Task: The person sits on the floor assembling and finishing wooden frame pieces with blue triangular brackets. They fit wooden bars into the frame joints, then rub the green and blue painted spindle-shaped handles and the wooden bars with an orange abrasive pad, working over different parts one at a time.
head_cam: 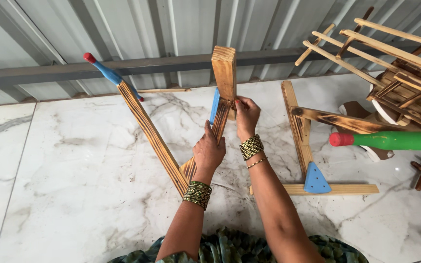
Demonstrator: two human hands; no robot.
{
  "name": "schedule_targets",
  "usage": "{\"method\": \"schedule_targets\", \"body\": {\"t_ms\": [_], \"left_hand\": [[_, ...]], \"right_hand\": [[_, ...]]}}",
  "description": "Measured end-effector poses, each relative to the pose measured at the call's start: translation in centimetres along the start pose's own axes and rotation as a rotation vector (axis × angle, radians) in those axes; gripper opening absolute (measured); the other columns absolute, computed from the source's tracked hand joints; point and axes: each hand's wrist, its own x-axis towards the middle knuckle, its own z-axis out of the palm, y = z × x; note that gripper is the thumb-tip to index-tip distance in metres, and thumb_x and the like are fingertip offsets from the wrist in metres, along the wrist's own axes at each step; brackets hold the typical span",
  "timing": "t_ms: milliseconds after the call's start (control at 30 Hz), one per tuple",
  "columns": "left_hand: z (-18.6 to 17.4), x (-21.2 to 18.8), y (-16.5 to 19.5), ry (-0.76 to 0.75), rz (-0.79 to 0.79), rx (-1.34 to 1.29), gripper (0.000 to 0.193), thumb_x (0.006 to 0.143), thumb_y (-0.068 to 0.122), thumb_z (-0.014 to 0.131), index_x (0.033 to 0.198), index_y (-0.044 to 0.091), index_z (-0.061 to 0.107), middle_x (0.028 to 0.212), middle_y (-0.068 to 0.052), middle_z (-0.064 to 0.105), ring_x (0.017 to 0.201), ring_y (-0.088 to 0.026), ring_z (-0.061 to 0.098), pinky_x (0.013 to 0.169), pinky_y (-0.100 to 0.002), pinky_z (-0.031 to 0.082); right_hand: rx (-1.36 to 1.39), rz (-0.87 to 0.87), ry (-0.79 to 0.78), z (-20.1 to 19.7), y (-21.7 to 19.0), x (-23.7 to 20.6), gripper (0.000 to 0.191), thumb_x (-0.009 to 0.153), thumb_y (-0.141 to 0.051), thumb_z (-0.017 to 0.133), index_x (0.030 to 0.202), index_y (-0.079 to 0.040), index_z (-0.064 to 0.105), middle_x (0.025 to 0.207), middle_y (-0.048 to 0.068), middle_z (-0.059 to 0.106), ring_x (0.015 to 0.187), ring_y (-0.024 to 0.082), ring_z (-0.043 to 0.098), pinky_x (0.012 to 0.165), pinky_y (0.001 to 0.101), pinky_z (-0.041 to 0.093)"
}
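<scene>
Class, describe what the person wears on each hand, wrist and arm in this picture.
Both forearms are bare, no sleeves. The left hand has a stack of green-and-gold bangles at the wrist. The right hand has a similar stack plus one thin gold bangle below it, and red-painted nails.

Scorched striped wooden frame, blue-and-red handle, white grey-veined marble floor
</scene>
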Motion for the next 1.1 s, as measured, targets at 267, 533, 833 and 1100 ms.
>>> {"method": "schedule_targets", "body": {"t_ms": [267, 533, 833, 1100], "left_hand": [[0.3, 0.0, 0.1, 0.023, 0.020, -0.006, 0.083, 0.090, 0.039, 0.065, 0.155, 0.002, 0.029, 0.099, -0.023, 0.073, 0.084, -0.043, 0.070, 0.076, -0.054, 0.054], [0.7, 0.2, -0.4, 0.040, 0.016, -0.089, 0.066, 0.104, 0.049, 0.039, 0.154, 0.006, 0.036, 0.089, -0.027, 0.072, 0.083, -0.048, 0.068, 0.075, -0.058, 0.052], [1.0, -0.1, -1.0, 0.065, 0.073, -0.135, 0.069, 0.106, 0.052, 0.032, 0.156, 0.005, 0.035, 0.095, -0.027, 0.072, 0.089, -0.048, 0.068, 0.079, -0.057, 0.051], [0.7, 0.0, -1.2, 0.019, 0.048, -0.120, 0.075, 0.103, 0.058, 0.031, 0.156, 0.004, 0.034, 0.095, -0.027, 0.072, 0.092, -0.047, 0.067, 0.082, -0.056, 0.050]], "right_hand": [[0.090, -0.049, -0.024, -0.1, 0.4, 0.4, 0.013, 0.096, 0.003, 0.063, 0.108, 0.007, 0.067, 0.101, 0.010, 0.074, 0.085, 0.011, 0.069, 0.081, 0.0263, 0.059], [0.523, 0.243, 0.089, 0.3, 2.5, -4.4, 0.011, 0.098, 0.003, 0.060, 0.109, 0.003, 0.064, 0.108, 0.010, 0.072, 0.093, 0.015, 0.069, 0.083, 0.0289, 0.059], [0.243, 0.202, -0.183, -2.7, 2.0, -15.1, 0.009, 0.098, 0.011, 0.062, 0.105, 0.006, 0.067, 0.103, 0.009, 0.072, 0.092, 0.011, 0.065, 0.086, 0.0278, 0.055], [0.132, 0.261, -0.169, -1.8, 0.3, -11.2, 0.022, 0.094, 0.002, 0.059, 0.114, -0.003, 0.064, 0.103, 0.002, 0.070, 0.091, 0.010, 0.065, 0.082, 0.0251, 0.056]]}}
